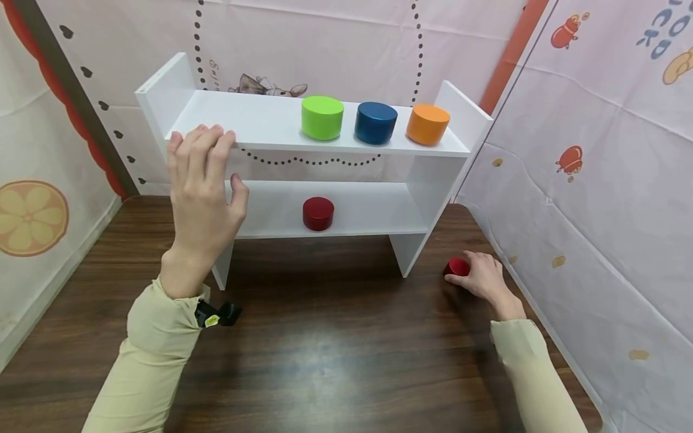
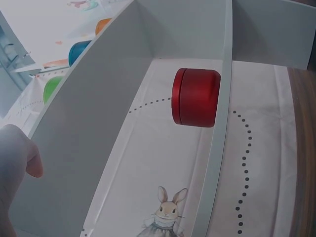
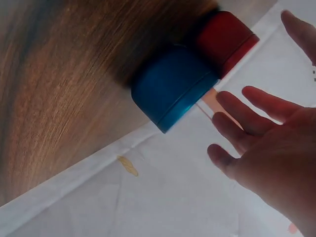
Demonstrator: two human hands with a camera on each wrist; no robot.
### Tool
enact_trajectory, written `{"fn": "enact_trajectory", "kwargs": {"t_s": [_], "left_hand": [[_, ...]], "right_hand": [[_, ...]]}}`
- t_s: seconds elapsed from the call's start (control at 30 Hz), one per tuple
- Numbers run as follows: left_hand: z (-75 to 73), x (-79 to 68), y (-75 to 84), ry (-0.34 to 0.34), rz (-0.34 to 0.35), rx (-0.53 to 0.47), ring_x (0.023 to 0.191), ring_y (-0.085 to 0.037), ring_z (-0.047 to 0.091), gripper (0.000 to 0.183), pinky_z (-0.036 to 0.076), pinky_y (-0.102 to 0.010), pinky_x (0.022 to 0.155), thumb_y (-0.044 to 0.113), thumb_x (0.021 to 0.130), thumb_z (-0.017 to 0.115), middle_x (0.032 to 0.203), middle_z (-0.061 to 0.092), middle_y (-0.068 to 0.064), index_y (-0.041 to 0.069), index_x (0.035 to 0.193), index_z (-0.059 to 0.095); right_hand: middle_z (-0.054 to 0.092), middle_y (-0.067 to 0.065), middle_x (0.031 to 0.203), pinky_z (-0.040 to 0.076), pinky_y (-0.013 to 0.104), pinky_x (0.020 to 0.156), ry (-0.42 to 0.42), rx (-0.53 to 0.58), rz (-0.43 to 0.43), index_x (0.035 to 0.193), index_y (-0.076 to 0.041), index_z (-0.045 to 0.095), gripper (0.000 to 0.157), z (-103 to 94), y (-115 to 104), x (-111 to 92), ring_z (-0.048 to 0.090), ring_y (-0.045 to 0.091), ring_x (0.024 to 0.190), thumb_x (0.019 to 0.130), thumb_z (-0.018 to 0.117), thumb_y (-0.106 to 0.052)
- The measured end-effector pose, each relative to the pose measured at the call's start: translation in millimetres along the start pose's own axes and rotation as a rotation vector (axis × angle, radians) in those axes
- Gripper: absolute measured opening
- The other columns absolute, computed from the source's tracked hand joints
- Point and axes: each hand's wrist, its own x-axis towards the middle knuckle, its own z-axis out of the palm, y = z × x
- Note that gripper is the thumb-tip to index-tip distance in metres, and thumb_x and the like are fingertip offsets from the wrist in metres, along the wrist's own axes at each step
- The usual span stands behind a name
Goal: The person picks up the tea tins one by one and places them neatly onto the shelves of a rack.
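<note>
A white two-tier shelf [image 1: 260, 117] stands on the brown table. My left hand [image 1: 201, 186] is at its left end, fingertips at the top board's front edge and thumb apart from the fingers. On the lower board sits a red round tin [image 2: 196, 98]. My right hand [image 1: 483, 276] is low over the table at the right, thumb and fingers spread around a second red round tin [image 1: 458, 268]. In the right wrist view a blue round tin [image 3: 173, 89] stands beside that red one, close to my fingers; my hand hides it in the head view.
On the top board stand a green tin [image 1: 322, 118], a dark blue tin [image 1: 376, 123] and an orange tin [image 1: 428, 125], towards its right half. Upright panels bound both shelf ends. Printed cloth [image 1: 585, 228] hangs around the wooden table [image 1: 319, 355].
</note>
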Motion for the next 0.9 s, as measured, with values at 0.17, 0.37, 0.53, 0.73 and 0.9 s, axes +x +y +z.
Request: {"fn": "enact_trajectory", "kwargs": {"t_s": [0.17, 0.37, 0.53, 0.73, 0.9], "left_hand": [[0.4, -0.5, 0.5, 0.001, 0.0, 0.003, 0.133, -0.033, 0.041, 0.047, 0.016, -0.046, 0.121, 0.0, 0.082, 0.049, 0.133, 0.054, -0.018, 0.002, 0.129, 0.054], [0.7, -1.2, 1.2, 0.007, 0.0, 0.0, 0.133, -0.033, 0.041, 0.047, 0.016, -0.047, 0.121, 0.0, 0.082, 0.049, 0.133, 0.054, -0.018, 0.002, 0.129, 0.054], [0.1, 0.1, 1.5, 0.005, -0.002, 0.005, 0.134, -0.033, 0.041, 0.047, 0.015, -0.046, 0.121, 0.0, 0.083, 0.049, 0.133, 0.053, -0.018, 0.003, 0.129, 0.054], [0.3, 0.6, 1.3, 0.005, 0.002, 0.005, 0.133, -0.033, 0.041, 0.046, 0.016, -0.046, 0.121, 0.001, 0.083, 0.049, 0.133, 0.054, -0.018, 0.002, 0.129, 0.054], [0.2, -0.1, 0.8, 0.0, -0.001, 0.014, 0.133, -0.033, 0.041, 0.046, 0.016, -0.046, 0.121, 0.001, 0.083, 0.049, 0.133, 0.054, -0.018, 0.002, 0.129, 0.054]], "right_hand": [[0.062, 0.031, 0.114, 0.022, 0.067, 0.1, -0.062, -0.014, 0.026, 0.129, 0.007, 0.051, 0.071, 3.9, 5, 2, 0.05, 0.05, 0.108, 0.076, 0.075, -0.035], [0.061, 0.032, 0.112, 0.016, 0.07, 0.102, -0.092, -0.013, 0.047, 0.126, 0.006, 0.052, 0.066, 6.9, 9, 3, 0.05, 0.05, 0.107, 0.075, 0.077, -0.027], [0.06, 0.033, 0.114, 0.014, 0.07, 0.103, -0.106, 0.003, 0.076, 0.129, 0.007, 0.05, 0.067, 8.2, 10, 6, 0.048, 0.051, 0.109, 0.076, 0.075, -0.026], [0.059, 0.033, 0.118, 0.011, 0.071, 0.104, -0.112, 0.021, 0.131, 0.129, 0.007, 0.049, 0.066, 12.5, 10, 10, 0.045, 0.051, 0.112, 0.079, 0.073, -0.027], [0.059, 0.034, 0.118, 0.008, 0.072, 0.105, -0.097, 0.056, 0.141, 0.126, 0.007, 0.049, 0.063, 14.8, 7, 9, 0.044, 0.05, 0.114, 0.079, 0.072, -0.028]]}}
